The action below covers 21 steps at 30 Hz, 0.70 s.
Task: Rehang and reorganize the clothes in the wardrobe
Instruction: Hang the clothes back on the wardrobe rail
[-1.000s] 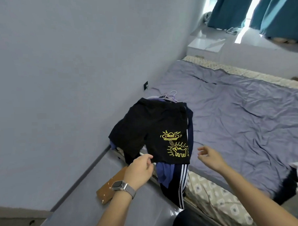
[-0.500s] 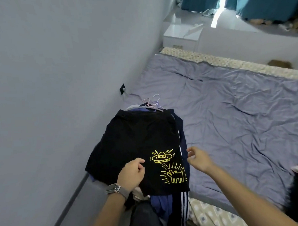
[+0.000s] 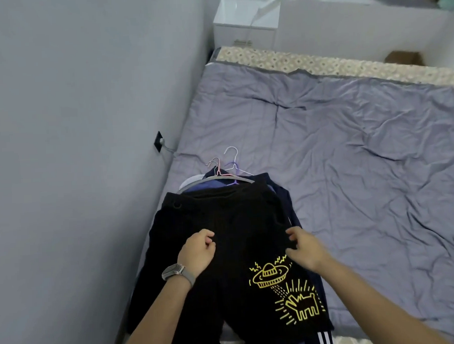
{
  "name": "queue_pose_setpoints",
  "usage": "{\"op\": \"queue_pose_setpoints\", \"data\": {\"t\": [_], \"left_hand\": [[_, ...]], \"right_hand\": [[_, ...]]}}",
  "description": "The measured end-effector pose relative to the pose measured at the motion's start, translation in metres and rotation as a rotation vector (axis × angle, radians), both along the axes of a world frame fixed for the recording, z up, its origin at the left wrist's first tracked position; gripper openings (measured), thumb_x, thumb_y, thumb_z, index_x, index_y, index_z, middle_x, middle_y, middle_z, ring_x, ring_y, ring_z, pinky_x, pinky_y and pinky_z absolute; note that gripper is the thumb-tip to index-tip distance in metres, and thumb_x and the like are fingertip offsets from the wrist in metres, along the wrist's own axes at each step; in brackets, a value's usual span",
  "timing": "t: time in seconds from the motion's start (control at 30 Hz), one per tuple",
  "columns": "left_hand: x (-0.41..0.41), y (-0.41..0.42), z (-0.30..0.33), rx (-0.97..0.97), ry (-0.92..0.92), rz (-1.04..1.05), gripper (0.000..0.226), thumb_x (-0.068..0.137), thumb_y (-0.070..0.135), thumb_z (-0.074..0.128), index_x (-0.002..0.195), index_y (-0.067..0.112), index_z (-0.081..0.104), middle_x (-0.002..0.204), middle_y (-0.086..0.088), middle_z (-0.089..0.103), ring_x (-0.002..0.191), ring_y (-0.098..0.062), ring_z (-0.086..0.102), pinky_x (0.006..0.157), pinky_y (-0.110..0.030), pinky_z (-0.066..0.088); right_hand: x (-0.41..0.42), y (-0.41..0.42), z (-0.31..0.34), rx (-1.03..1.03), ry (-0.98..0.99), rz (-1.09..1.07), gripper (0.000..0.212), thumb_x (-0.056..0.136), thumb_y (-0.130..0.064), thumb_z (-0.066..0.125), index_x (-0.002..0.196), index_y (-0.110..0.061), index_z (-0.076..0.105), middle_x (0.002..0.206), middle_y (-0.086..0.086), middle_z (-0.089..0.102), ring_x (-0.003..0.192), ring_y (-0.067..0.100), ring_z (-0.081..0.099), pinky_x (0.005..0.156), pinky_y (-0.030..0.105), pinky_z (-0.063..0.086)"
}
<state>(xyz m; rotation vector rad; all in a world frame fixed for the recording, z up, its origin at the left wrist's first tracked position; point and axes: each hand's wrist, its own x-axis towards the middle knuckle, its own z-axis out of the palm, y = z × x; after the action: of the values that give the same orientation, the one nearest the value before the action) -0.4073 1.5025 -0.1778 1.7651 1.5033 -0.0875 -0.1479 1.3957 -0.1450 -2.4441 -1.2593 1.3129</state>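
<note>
While both hands worked over the pile, the black shorts point(image 3: 224, 250) lay flat on top of a stack of clothes at the left edge of the bed point(image 3: 350, 166), close against the grey wall point(image 3: 75, 126). The left hand point(image 3: 197, 253), with a watch point(image 3: 177, 272) on its wrist, rested on the middle of the shorts with its fingers curled in, and whether they pinched the cloth could not be told. The right hand point(image 3: 303, 247) sat at the right side of the shorts just above a yellow print point(image 3: 286, 294) of a flying saucer and a dog, fingers bent and loosely spread, touching the fabric; no firm grip showed. Beneath the shorts a navy garment with white stripes point(image 3: 319, 339) stuck out at the lower right, and a blue piece showed near the waistband. Several hanger hooks point(image 3: 228, 164), white, pink and purple, poked out beyond the top of the pile onto the purple-grey sheet. A dark wall socket point(image 3: 159, 141) with a cable sat on the wall beside the bed, and a white cabinet point(image 3: 245, 22) stood past the head of the mattress
</note>
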Motion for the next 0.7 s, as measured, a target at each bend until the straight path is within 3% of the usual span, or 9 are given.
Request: {"op": "queue_pose_setpoints", "data": {"t": [0.1,0.23,0.33,0.4,0.47,0.57,0.7], "left_hand": [[0.004,0.033,-0.033,-0.012,0.02,-0.022,0.033,0.09,0.026,0.057,0.123,0.022,0.057,0.114,0.005,0.061,0.096,-0.01,0.062,0.083,-0.029,0.053],[0.018,0.073,-0.085,-0.05,0.151,-0.151,0.046,0.09,0.034,0.059,0.127,0.007,0.055,0.14,-0.006,0.043,0.124,-0.019,0.048,0.101,-0.028,0.043],[0.025,0.11,-0.117,-0.033,0.275,-0.228,0.071,0.086,0.042,0.061,0.143,0.01,0.034,0.154,-0.007,0.02,0.139,-0.025,0.025,0.11,-0.04,0.033],[0.021,0.148,-0.138,0.029,0.345,-0.224,0.089,0.08,0.048,0.066,0.147,0.013,0.02,0.156,-0.007,0.014,0.141,-0.026,0.019,0.111,-0.045,0.029],[0.01,0.191,-0.163,0.063,0.387,-0.135,0.093,0.074,0.055,0.069,0.144,0.012,0.025,0.15,-0.011,0.026,0.137,-0.029,0.027,0.107,-0.047,0.032],[-0.005,0.239,-0.2,0.012,0.332,0.011,0.083,0.071,0.062,0.066,0.13,0.009,0.043,0.13,-0.018,0.051,0.12,-0.036,0.048,0.099,-0.045,0.041],[-0.011,0.251,-0.225,-0.045,0.13,0.06,0.043,0.084,0.041,0.063,0.109,0.006,0.062,0.11,-0.019,0.064,0.105,-0.036,0.059,0.088,-0.037,0.046]], "right_hand": [[-0.007,0.036,-0.019,0.0,-0.049,0.02,0.061,0.082,-0.023,0.067,0.138,-0.016,0.042,0.132,0.005,0.052,0.118,0.018,0.052,0.088,0.02,0.037],[-0.011,0.065,-0.051,-0.027,-0.108,0.062,0.064,0.081,-0.028,0.067,0.139,-0.019,0.04,0.139,0.004,0.045,0.128,0.022,0.04,0.103,0.029,0.036],[-0.014,0.071,-0.076,-0.092,-0.113,0.07,0.065,0.084,-0.026,0.065,0.141,-0.021,0.036,0.143,0.001,0.039,0.133,0.022,0.031,0.107,0.032,0.036],[-0.016,0.07,-0.093,-0.112,-0.102,0.061,0.065,0.085,-0.024,0.064,0.143,-0.021,0.033,0.145,0.0,0.037,0.135,0.021,0.028,0.108,0.031,0.035],[-0.016,0.066,-0.109,-0.116,-0.082,0.05,0.064,0.086,-0.022,0.063,0.143,-0.021,0.033,0.145,-0.001,0.037,0.136,0.019,0.027,0.109,0.029,0.032],[-0.016,0.057,-0.13,-0.109,-0.044,0.031,0.063,0.088,-0.02,0.061,0.143,-0.021,0.032,0.144,-0.004,0.038,0.136,0.016,0.026,0.108,0.025,0.03],[-0.016,0.046,-0.143,-0.108,-0.015,0.011,0.062,0.088,-0.019,0.06,0.143,-0.022,0.032,0.143,-0.004,0.039,0.135,0.015,0.028,0.108,0.023,0.029]]}}
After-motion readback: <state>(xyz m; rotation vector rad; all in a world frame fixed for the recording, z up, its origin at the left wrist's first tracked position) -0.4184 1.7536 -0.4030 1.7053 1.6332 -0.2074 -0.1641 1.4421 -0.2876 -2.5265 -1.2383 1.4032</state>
